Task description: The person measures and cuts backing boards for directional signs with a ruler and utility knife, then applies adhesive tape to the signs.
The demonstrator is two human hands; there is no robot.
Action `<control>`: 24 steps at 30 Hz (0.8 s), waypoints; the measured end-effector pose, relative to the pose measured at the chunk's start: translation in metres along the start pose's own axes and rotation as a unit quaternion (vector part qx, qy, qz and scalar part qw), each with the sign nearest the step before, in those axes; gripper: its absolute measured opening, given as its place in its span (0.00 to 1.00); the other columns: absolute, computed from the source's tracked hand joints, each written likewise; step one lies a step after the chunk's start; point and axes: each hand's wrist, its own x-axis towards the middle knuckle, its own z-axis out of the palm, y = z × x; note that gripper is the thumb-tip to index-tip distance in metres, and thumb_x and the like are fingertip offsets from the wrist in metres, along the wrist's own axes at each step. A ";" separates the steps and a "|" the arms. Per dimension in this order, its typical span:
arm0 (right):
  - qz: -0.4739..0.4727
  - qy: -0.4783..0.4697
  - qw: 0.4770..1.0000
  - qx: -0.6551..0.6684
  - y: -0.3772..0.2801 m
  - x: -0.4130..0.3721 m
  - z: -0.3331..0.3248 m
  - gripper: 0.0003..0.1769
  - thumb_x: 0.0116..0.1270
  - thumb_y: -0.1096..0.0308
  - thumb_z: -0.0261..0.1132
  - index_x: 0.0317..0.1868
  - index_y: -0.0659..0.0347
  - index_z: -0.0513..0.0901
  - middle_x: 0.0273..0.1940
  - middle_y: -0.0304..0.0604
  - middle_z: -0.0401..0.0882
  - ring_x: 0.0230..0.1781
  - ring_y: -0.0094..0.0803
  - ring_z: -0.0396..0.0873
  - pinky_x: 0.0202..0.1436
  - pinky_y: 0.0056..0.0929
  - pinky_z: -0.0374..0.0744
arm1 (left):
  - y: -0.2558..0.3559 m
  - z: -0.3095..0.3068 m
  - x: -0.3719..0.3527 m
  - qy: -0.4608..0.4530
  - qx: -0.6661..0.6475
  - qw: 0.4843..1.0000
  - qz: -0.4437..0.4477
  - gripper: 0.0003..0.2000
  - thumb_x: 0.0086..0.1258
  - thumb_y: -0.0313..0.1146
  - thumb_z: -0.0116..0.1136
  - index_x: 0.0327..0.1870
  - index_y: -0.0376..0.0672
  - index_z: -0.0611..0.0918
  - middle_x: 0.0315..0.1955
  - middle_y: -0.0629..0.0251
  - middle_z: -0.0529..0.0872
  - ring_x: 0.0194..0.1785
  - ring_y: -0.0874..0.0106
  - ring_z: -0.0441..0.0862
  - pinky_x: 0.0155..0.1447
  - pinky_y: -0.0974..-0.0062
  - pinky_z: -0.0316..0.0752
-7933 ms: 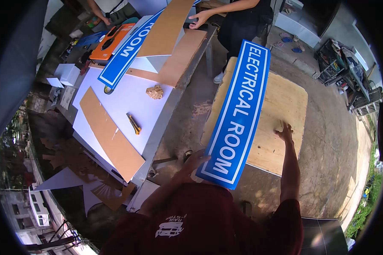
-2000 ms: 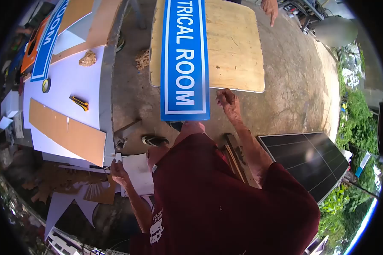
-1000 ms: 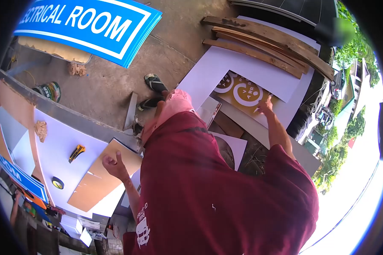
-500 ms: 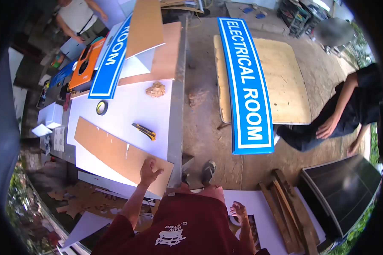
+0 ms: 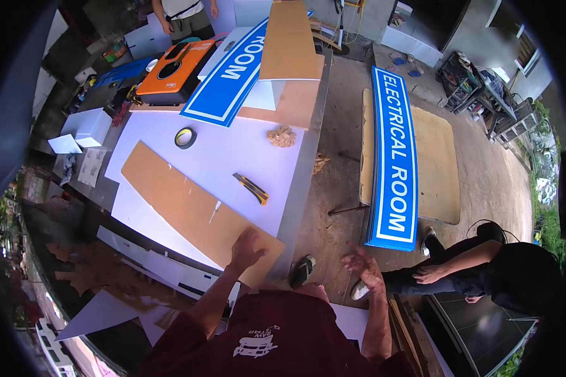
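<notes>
My left hand (image 5: 246, 250) is hanging over the near end of the brown strip (image 5: 188, 204); whether it is touching, I can't tell. Its fingers are loosely bent, pinching nothing that I can see, and it has hardly moved in the last half second. The strip is lying aslant on the white sheet (image 5: 151, 129), and the box cutter (image 5: 251, 188) is lying to its right, apart from it. My right hand (image 5: 366, 269) is what has shifted: it was down by the pale sheet (image 5: 349, 318) at my side, and now it is hanging near the lower end of the stack of blue signs (image 5: 394, 160), fingers spread, holding nothing. That stack is lying face up on the wooden board (image 5: 440, 166), its near end overhanging. With neither hand carrying anything visible, I judge the work is sitting between holds. Farther right, a co-worker (image 5: 525, 270) is now partly covering the dark panel (image 5: 484, 339).

As for containers, the white box (image 5: 91, 127) is standing at far left, its inside not showing. A white cup (image 5: 151, 65) is sitting near the orange case (image 5: 176, 70), contents too small to tell. Far right, a dark rack (image 5: 464, 80) is holding a jumble I can't make out.
</notes>
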 end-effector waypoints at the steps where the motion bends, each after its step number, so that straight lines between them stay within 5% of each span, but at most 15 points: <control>1: 0.013 -0.007 1.000 -0.016 -0.038 0.019 0.022 0.35 0.69 0.73 0.67 0.75 0.59 0.68 0.46 0.40 0.84 0.45 0.28 0.81 0.52 0.27 0.79 | -0.001 0.001 -0.002 -0.005 -0.006 1.000 0.001 0.30 0.51 0.44 0.77 0.52 0.43 0.76 0.47 0.58 0.80 0.54 0.56 0.80 0.55 0.56 0.76; 5: -0.083 -0.064 0.968 -0.228 -0.162 0.107 0.134 0.36 0.71 0.60 0.70 0.77 0.50 0.68 0.42 0.39 0.85 0.41 0.28 0.81 0.48 0.33 0.79 | -0.005 -0.004 -0.001 0.016 -0.021 0.998 0.059 0.27 0.53 0.40 0.75 0.51 0.44 0.74 0.47 0.58 0.80 0.53 0.52 0.79 0.54 0.55 0.76; 6: -0.135 -0.085 0.952 -0.262 -0.194 0.120 0.166 0.37 0.70 0.64 0.70 0.77 0.53 0.67 0.43 0.39 0.86 0.46 0.27 0.82 0.55 0.34 0.79 | -0.009 -0.003 0.002 0.012 -0.024 0.998 0.063 0.25 0.54 0.39 0.74 0.50 0.44 0.75 0.46 0.57 0.80 0.52 0.51 0.80 0.53 0.54 0.76; 9: -0.317 -0.108 0.901 -0.275 -0.237 0.146 0.245 0.31 0.69 0.60 0.68 0.71 0.57 0.74 0.40 0.46 0.87 0.36 0.35 0.84 0.40 0.35 0.82 | -0.016 -0.005 0.008 -0.049 -0.006 0.997 0.058 0.22 0.57 0.37 0.72 0.50 0.43 0.76 0.46 0.56 0.81 0.51 0.52 0.81 0.53 0.53 0.77; 11: -0.455 -0.131 0.860 -0.193 -0.225 0.151 0.296 0.22 0.67 0.59 0.69 0.57 0.63 0.83 0.38 0.50 0.88 0.36 0.39 0.86 0.42 0.35 0.82 | -0.017 -0.010 0.010 -0.086 0.044 0.993 0.074 0.21 0.61 0.37 0.68 0.54 0.42 0.78 0.49 0.53 0.83 0.51 0.50 0.82 0.56 0.53 0.77; 12: -0.479 -0.152 0.851 -0.152 -0.225 0.135 0.317 0.20 0.66 0.57 0.69 0.52 0.63 0.86 0.36 0.48 0.88 0.36 0.38 0.87 0.42 0.34 0.82 | -0.026 -0.012 0.013 -0.023 0.017 0.972 0.232 0.21 0.62 0.39 0.67 0.55 0.42 0.78 0.50 0.52 0.83 0.53 0.51 0.81 0.58 0.52 0.76; 14: -0.484 -0.262 0.832 -0.067 -0.214 0.111 0.360 0.18 0.66 0.55 0.69 0.47 0.60 0.89 0.33 0.46 0.89 0.34 0.38 0.87 0.40 0.32 0.81 | -0.026 -0.015 0.010 -0.020 0.068 0.967 0.246 0.19 0.68 0.40 0.64 0.55 0.39 0.78 0.45 0.51 0.80 0.52 0.50 0.77 0.57 0.51 0.73; 15: -0.453 -0.311 0.836 -0.007 -0.209 0.093 0.377 0.16 0.69 0.53 0.68 0.42 0.57 0.91 0.37 0.40 0.91 0.38 0.29 0.88 0.42 0.30 0.81 | -0.028 -0.013 0.013 -0.022 0.067 0.961 0.268 0.19 0.68 0.40 0.64 0.54 0.39 0.78 0.45 0.51 0.80 0.51 0.49 0.77 0.56 0.51 0.73; 17: -0.434 -0.449 0.770 0.132 -0.204 0.072 0.407 0.15 0.70 0.58 0.68 0.46 0.60 0.90 0.39 0.44 0.90 0.42 0.31 0.86 0.46 0.31 0.80 | -0.035 -0.016 0.019 -0.015 0.067 0.948 0.311 0.18 0.69 0.40 0.64 0.52 0.39 0.79 0.44 0.51 0.80 0.49 0.49 0.77 0.55 0.52 0.72; 19: -0.481 -0.499 0.655 0.299 -0.212 0.048 0.428 0.19 0.78 0.63 0.62 0.39 0.77 0.79 0.29 0.51 0.81 0.32 0.27 0.73 0.38 0.35 0.73 | -0.035 -0.015 0.020 0.001 0.071 0.938 0.340 0.17 0.68 0.40 0.64 0.50 0.39 0.79 0.43 0.54 0.81 0.47 0.51 0.78 0.52 0.53 0.73; 24: -0.526 -0.459 0.599 0.392 -0.230 0.028 0.423 0.19 0.78 0.63 0.62 0.42 0.77 0.81 0.33 0.53 0.83 0.36 0.29 0.76 0.41 0.36 0.76 | -0.033 -0.011 0.024 0.002 0.080 0.926 0.370 0.16 0.69 0.40 0.64 0.49 0.38 0.79 0.42 0.55 0.81 0.47 0.53 0.78 0.51 0.57 0.73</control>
